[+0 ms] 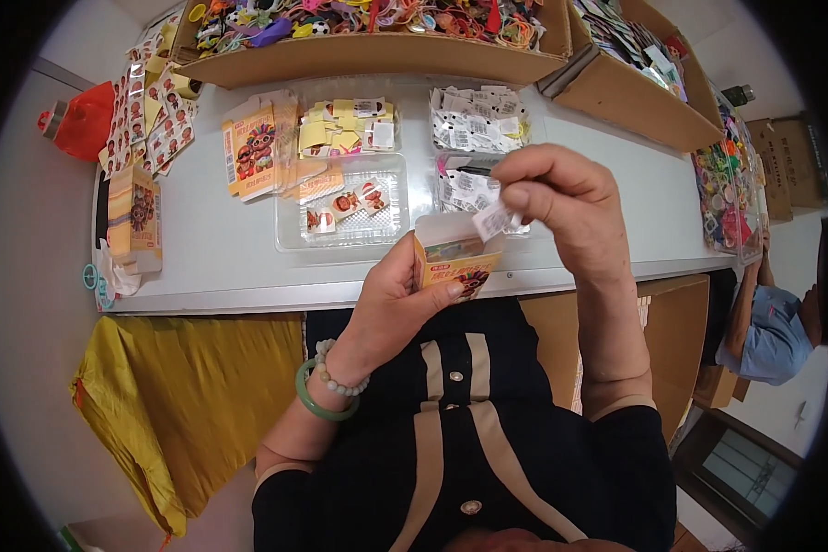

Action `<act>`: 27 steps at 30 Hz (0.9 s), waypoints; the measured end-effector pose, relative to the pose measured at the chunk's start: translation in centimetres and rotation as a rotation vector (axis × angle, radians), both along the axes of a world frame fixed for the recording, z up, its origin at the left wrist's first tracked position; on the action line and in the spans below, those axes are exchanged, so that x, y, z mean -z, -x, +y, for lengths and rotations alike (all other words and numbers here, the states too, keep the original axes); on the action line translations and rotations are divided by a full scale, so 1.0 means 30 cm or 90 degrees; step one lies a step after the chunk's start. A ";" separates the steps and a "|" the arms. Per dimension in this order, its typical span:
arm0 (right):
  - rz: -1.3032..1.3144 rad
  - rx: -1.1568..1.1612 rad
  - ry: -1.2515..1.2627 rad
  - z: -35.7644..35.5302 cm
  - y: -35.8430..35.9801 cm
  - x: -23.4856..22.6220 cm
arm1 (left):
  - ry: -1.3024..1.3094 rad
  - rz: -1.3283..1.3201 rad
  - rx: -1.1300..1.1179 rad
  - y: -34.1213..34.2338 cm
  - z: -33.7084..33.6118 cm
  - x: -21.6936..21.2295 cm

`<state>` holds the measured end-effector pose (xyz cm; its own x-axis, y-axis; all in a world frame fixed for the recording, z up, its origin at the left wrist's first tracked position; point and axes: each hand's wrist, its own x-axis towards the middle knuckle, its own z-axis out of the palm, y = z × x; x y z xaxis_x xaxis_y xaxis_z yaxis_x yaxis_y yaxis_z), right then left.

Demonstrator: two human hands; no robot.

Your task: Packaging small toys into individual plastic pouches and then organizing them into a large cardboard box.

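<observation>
My left hand (397, 299) holds a small yellow and orange paper box (454, 260) with its top flap open, just in front of the table's near edge. My right hand (561, 202) hovers above the box and pinches a small white printed packet (495, 221) between thumb and forefinger, right over the box's opening. A green bangle and a bead bracelet sit on my left wrist.
On the white table (212, 258) lie clear plastic trays (340, 216) with small cards and packets, a stack of flat yellow boxes (253, 152), and sticker sheets (152, 110) at left. Cardboard bins of colourful toys (368, 41) line the back. Another person (768, 331) sits at right.
</observation>
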<state>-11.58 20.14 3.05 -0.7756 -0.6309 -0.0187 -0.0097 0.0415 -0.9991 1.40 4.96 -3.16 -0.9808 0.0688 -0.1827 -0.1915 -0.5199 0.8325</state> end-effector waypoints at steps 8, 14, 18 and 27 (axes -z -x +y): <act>0.427 -0.109 -0.387 0.022 0.075 0.096 | -0.002 -0.023 0.030 -0.068 -0.099 -0.006; 0.590 0.134 -0.247 -0.095 0.265 -0.066 | 0.004 0.025 -0.063 -0.038 -0.136 -0.056; 0.689 0.194 -0.480 -0.250 0.490 -0.088 | 0.049 0.061 -0.072 0.009 -0.139 -0.062; 0.682 -0.157 -0.176 -0.313 0.171 -0.009 | 0.037 0.011 -0.416 -0.091 -0.287 -0.022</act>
<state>-16.70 10.76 3.32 -0.3314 -0.8459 0.4179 -0.8928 0.1379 -0.4288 4.12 -3.64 -2.51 -0.8201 -0.5515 -0.1524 0.1619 -0.4791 0.8627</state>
